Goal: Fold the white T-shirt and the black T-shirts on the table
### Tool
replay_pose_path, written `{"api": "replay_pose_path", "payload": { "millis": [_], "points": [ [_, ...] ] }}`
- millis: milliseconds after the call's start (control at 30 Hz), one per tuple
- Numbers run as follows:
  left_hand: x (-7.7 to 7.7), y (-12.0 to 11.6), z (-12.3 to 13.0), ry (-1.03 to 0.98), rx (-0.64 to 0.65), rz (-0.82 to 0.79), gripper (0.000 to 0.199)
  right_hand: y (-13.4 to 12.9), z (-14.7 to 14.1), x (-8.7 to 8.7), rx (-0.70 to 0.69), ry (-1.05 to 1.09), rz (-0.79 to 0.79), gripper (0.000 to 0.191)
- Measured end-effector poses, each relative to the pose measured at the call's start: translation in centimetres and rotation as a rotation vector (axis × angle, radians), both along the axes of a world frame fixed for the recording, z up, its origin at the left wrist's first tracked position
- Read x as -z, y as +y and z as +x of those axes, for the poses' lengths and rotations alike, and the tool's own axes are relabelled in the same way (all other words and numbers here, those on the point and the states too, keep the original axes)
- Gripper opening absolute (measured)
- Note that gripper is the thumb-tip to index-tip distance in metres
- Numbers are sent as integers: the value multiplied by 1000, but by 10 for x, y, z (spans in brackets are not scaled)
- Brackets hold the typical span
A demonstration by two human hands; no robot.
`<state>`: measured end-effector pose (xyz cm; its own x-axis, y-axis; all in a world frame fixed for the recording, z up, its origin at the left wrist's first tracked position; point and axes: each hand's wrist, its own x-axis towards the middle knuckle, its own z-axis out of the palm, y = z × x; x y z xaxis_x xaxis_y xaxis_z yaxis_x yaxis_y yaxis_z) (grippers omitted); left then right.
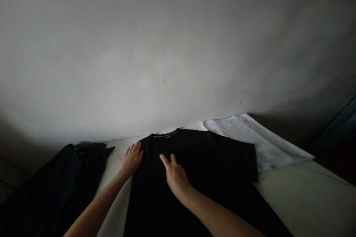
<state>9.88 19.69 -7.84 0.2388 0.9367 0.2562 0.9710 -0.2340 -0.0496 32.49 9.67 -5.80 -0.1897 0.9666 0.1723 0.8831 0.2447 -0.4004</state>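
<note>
A black T-shirt (pixel 194 166) lies spread out on a pale tabletop, its neckline towards the wall. On the right its short sleeve sticks out flat; on the left no sleeve shows, and that edge runs fairly straight down. My left hand (pixel 132 158) rests on the left shoulder edge, fingers stretched out and palm down. Over the upper chest is my right hand (pixel 175 177), with the thumb and a finger apart and extended; its other fingers are partly hidden. Nothing shows in either hand.
Dark crumpled clothing (pixel 63 177) lies to the left. A white garment (pixel 247 133) with a bluish print lies at the back right, partly under the T-shirt's sleeve. The pale tabletop (pixel 308 189) meets a grey-white wall (pixel 167 52) at its far edge.
</note>
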Motion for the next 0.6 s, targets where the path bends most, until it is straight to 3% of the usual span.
{"api": "replay_pose_path", "payload": {
  "millis": [200,367,467,600],
  "points": [
    [-4,-6,7,7,-76,-32,52,-3,3,-12,15,-69,-50,68],
    [-22,-18,20,-6,-130,-49,51,-5,6,-10,43,-93,-52,66],
    [-37,-52,23,-24,-130,-73,47,-4,7,-7,46,-80,-41,64],
    [-46,-137,18,-55,-70,-148,31,-3,10,-12,48,-54,-58,59]
  ]
}}
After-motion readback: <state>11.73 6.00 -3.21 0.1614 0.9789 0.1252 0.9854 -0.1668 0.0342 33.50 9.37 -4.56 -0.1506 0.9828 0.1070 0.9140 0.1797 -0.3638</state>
